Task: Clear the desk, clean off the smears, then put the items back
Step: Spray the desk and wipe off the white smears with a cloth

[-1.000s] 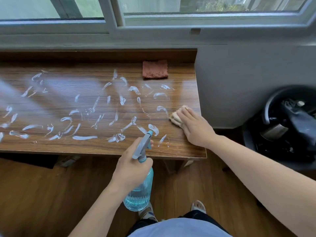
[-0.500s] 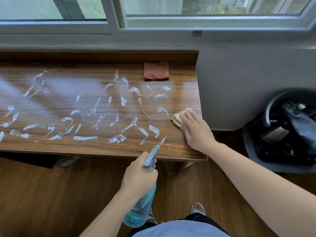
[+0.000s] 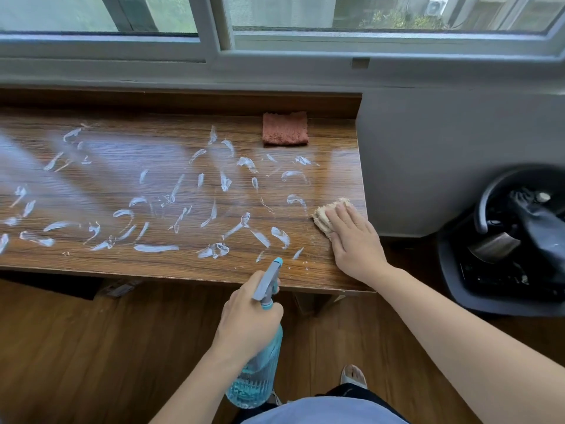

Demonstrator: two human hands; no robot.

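My left hand (image 3: 249, 316) grips a clear ribbed plastic spray bottle (image 3: 256, 371) holding blue liquid low down; my right hand (image 3: 354, 240), fingers flat, presses a beige cloth (image 3: 324, 215) onto the smeared wooden tabletop (image 3: 183, 270).

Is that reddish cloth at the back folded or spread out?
Folded, it seems: the reddish cloth lies as a thick, compact square with a doubled front edge.

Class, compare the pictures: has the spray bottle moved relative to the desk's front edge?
Yes. The spray bottle in the left hand has drawn back toward the person; its nozzle now barely crosses the desk front edge.
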